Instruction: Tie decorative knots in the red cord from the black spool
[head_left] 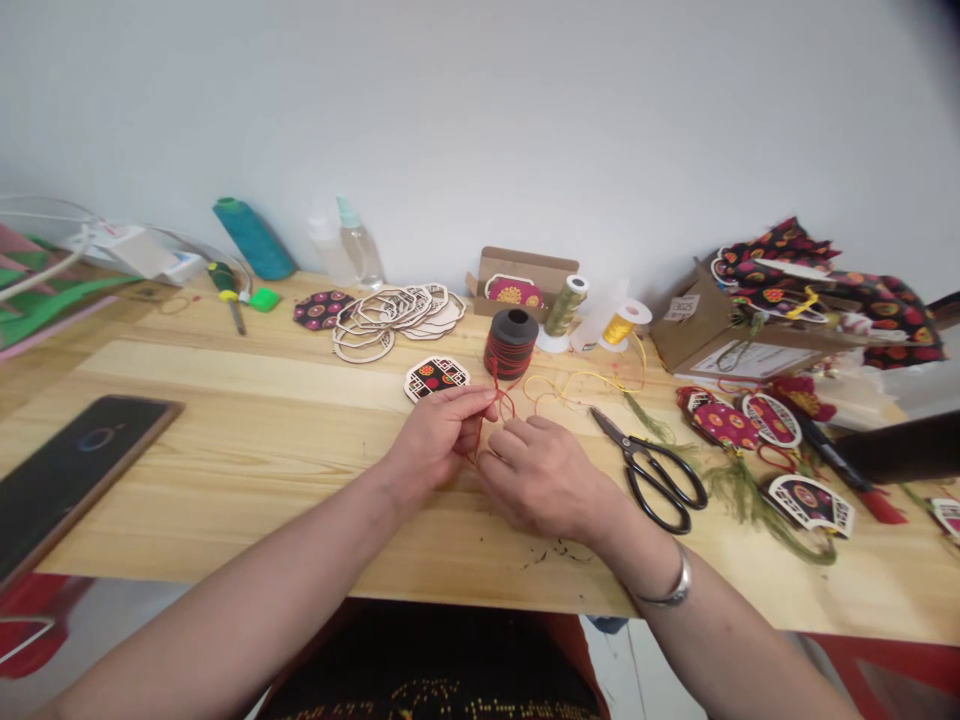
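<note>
Between my two hands a thin red cord (507,402) forms a small loop. My left hand (448,420) pinches the cord between thumb and forefinger. Curled closed beside it, my right hand (536,465) grips the same cord, its fingertips partly hidden. Just behind the hands stands a dark spool (511,345) wound with red cord. An ornament (436,378) with a white cut-out frame and dark patterned cloth lies behind my left hand. To the right of my right hand rest black-handled scissors (651,470), blades pointing up and left.
Several wooden frames (397,318) lie piled at the back, near a teal thread cone (255,240). Green (566,308) and yellow (622,325) thread spools stand behind. A cardboard box (690,330) of patterned cloth and tasselled ornaments (810,505) are right; a phone (82,470) lies left.
</note>
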